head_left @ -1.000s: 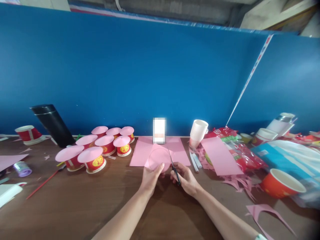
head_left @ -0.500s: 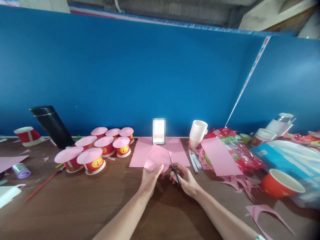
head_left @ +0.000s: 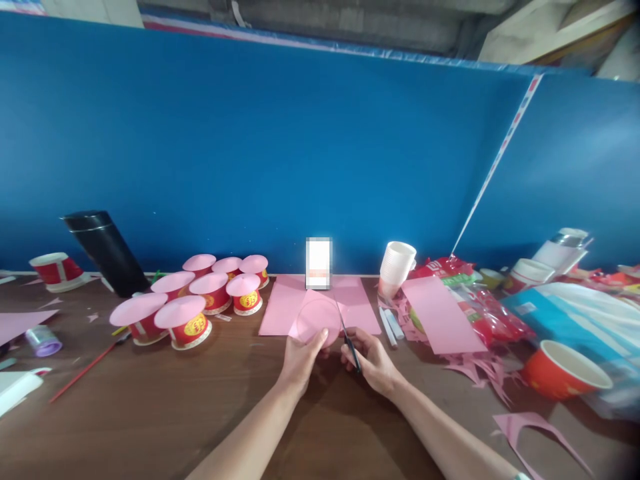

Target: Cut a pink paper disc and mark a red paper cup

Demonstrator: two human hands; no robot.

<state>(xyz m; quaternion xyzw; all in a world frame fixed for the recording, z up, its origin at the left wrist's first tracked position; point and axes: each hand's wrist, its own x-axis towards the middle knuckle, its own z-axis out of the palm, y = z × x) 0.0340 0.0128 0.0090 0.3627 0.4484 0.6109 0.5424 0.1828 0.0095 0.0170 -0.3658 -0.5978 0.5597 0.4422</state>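
Note:
My left hand (head_left: 303, 360) pinches a piece of pink paper (head_left: 316, 319) marked with a round outline, the thumb lying on top. Black-handled scissors (head_left: 352, 347) are in my right hand (head_left: 373, 360), their blade pointing up along the right edge of that paper. Behind both hands, flat pink sheets (head_left: 277, 313) lie against the foot of the blue wall. On the left stand several red paper cups turned upside down, such as one cup (head_left: 193, 331) with a yellow print, each topped by a shallow pink paper cone (head_left: 180, 311).
A lit phone (head_left: 319, 263) leans at the wall beside stacked white cups (head_left: 397, 270). Glue sticks (head_left: 388, 327), a pink strip (head_left: 443, 315), paper scraps (head_left: 530, 423) and an orange cup (head_left: 565, 373) lie rightward. Leftward are a black flask (head_left: 105, 253) and a red brush (head_left: 83, 373).
Almost nothing differs. The whole view has shifted very slightly; both hands, the paper and the scissors keep nearly the same position.

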